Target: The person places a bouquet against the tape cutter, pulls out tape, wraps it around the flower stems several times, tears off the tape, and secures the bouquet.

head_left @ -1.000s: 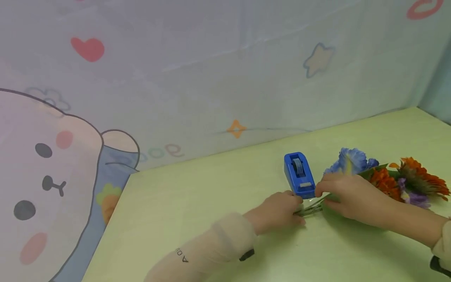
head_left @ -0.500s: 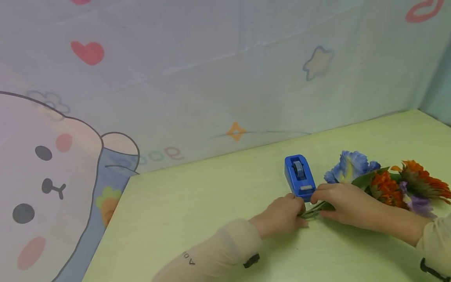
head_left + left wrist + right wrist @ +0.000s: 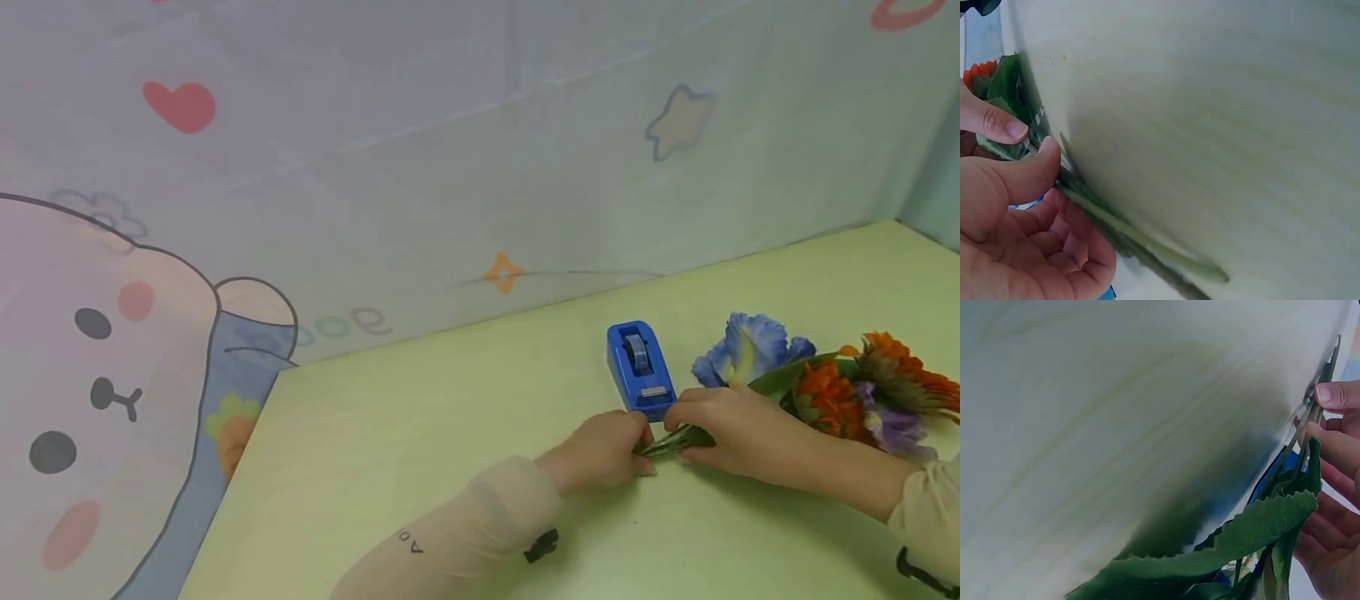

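A bunch of flowers lies on the table, with a blue bloom (image 3: 752, 350), orange blooms (image 3: 828, 402) and a purple bloom (image 3: 896, 427) toward the right. Their green stems (image 3: 662, 445) run left into my hands. My left hand (image 3: 603, 450) pinches the stems between thumb and fingers near their cut ends. Close beside it, my right hand (image 3: 738, 427) holds the same stems below the leaves. The left wrist view shows a clear strip of tape (image 3: 1036, 122) at the stems by the right thumb. Large green leaves (image 3: 1210, 537) hang below the hands in the right wrist view.
A blue tape dispenser (image 3: 639, 371) stands just behind both hands, its front end right by the fingers. The pale green table (image 3: 420, 433) meets a printed cloth backdrop (image 3: 420, 167) along its far edge.
My left hand has shifted a little right, closer to the right hand. The stems between the hands now lie more tightly together. The dispenser stays in place.
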The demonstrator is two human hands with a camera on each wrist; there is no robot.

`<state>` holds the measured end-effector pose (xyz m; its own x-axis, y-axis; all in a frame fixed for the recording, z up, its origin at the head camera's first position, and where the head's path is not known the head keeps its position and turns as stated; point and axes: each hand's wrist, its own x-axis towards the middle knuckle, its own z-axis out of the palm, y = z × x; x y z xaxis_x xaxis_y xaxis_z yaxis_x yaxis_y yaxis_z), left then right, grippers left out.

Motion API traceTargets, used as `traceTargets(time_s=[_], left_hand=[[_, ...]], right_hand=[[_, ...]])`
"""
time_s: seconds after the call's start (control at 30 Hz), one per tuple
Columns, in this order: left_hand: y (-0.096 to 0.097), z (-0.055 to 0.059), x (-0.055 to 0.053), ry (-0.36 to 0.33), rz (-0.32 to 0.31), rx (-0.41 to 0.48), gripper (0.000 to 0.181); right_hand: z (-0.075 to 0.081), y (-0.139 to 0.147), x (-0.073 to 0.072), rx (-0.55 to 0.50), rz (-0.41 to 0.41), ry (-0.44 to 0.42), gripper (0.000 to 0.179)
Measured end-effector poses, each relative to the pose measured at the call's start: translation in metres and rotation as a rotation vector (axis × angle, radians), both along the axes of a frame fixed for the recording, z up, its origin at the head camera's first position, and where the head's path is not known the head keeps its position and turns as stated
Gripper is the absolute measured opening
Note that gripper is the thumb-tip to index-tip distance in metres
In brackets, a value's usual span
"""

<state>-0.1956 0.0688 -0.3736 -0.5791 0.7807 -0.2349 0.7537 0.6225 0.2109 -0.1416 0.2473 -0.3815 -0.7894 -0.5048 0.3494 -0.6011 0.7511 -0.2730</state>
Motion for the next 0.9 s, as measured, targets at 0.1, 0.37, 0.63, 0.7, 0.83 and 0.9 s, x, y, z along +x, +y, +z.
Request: traceTargets(time_s=[0.1,0.37,0.63,0.7,0.83,0.9], left_hand=[[0.002,-0.002,0.000,0.000,0.014,-0.006,0.020],[0.003,-0.008,0.001,0.017,0.017,-0.022,0.014],[0.002,-0.012,0.000,-0.048,0.037,0.048,0.010],[0.001,-0.014,-0.001,-0.050,0.035,0.062,0.009],[-0.001,-0.017,-0.002,-0.030,0.003,0.079,0.011],[0.000,-0.018,-0.003,0.004,-0.033,0.076,0.012]], right_hand=[[0.000,-0.001,0.000,-0.001,-0.005,0.000,0.028],[-0.002,0.000,0.001,-0.015,-0.006,0.026,0.028],[-0.007,0.003,0.002,-0.061,0.013,0.061,0.030],[-0.008,0.003,0.002,-0.065,0.020,0.077,0.031],[-0.009,0.003,0.002,-0.074,0.028,0.077,0.031],[-0.010,0.004,0.002,-0.073,0.027,0.076,0.031]])
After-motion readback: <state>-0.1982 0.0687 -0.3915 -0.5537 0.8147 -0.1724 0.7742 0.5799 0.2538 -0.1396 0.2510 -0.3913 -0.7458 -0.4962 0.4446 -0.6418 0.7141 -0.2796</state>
